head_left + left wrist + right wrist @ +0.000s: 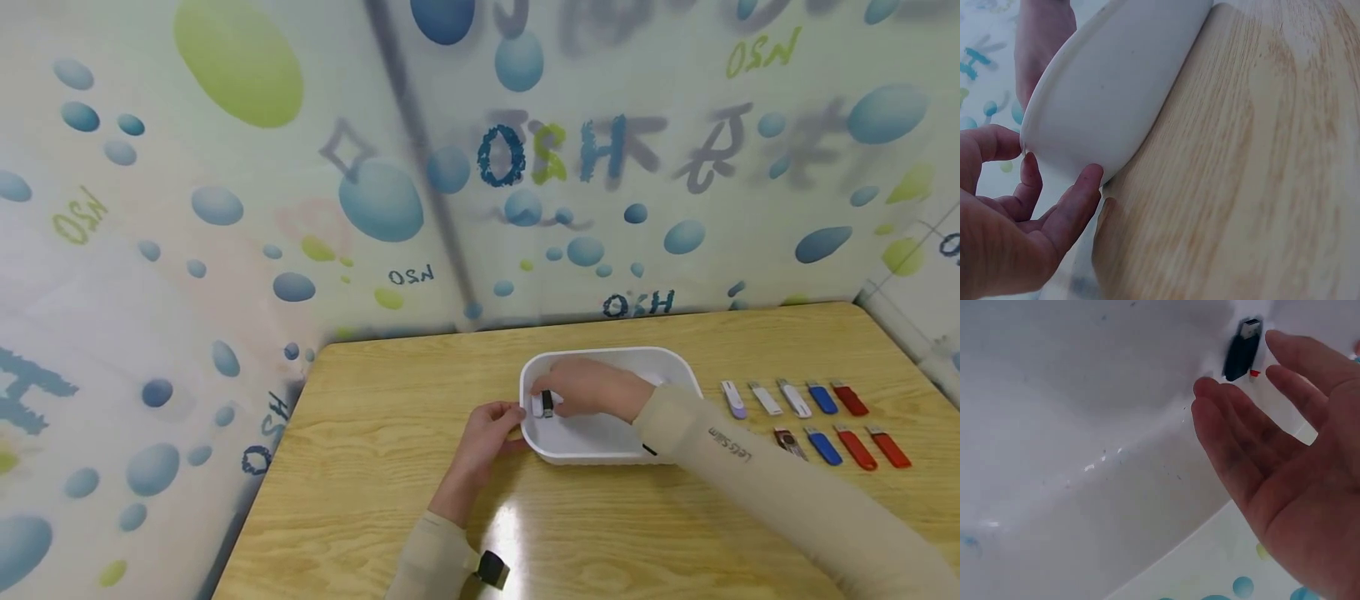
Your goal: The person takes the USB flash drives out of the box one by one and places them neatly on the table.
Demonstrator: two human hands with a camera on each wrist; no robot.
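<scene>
A white plastic bin (600, 450) stands on the wooden table. At its left end my left hand (483, 437) pinches the rim, and other fingertips (1090, 175) touch the outer wall in the left wrist view. My right hand (592, 387) reaches down inside the bin at the left end. Beside its fingers are a black USB stick (547, 403) with a metal plug and a white USB stick (536, 406). In the right wrist view the black stick (1242, 353) lies beyond the parted fingers, with a small red spot beside it; no grip on it shows.
To the right of the bin, several USB sticks lie in two rows on the table (360, 467), among them a white and purple one (733, 400), a blue one (823, 446) and a red one (855, 447). A patterned curtain (337, 167) hangs behind the table.
</scene>
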